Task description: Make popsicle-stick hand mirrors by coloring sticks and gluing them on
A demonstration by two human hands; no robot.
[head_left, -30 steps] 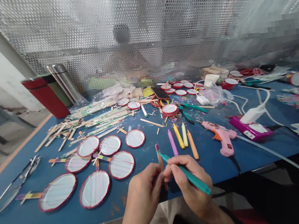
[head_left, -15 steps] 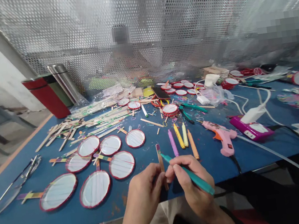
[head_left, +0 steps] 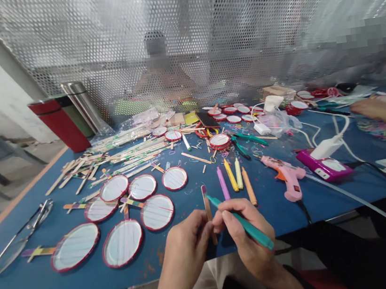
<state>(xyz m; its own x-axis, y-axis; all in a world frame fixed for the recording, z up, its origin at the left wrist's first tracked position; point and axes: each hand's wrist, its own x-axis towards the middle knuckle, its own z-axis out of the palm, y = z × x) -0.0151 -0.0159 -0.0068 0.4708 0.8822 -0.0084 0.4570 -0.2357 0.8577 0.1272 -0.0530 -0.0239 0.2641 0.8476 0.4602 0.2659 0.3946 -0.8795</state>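
Head view: our left hand (head_left: pixel 188 242) pinches a wooden craft stick (head_left: pixel 206 202) between thumb and fingers at the near edge of the blue table (head_left: pixel 186 202). The stick points toward the far side, its far end coloured purple, and its near end shows between our hands. Our right hand (head_left: pixel 249 234) grips a teal marker (head_left: pixel 260 236) like a pen, the tip at the stick's upper part; we cannot tell whether it touches.

Just beyond our right hand we see a purple marker (head_left: pixel 223 183), a yellow marker (head_left: pixel 231 176), a pale yellow marker (head_left: pixel 238 174) and an orange marker (head_left: pixel 249 187) lying side by side. Farther right are a pink hot glue gun (head_left: pixel 289 177) and a purple power socket (head_left: pixel 315 166).

To our left lie several red-rimmed white discs, the nearest-left disc (head_left: pixel 75 247) with a coloured stick handle. A pair of glasses (head_left: pixel 11 258) sits at the left edge. On the far left we have a heap of craft sticks (head_left: pixel 75 171) and a red flask (head_left: pixel 64 128) beside a silver flask (head_left: pixel 84 106). At the far right, a co-worker's hand (head_left: pixel 373 109) reaches over the table.
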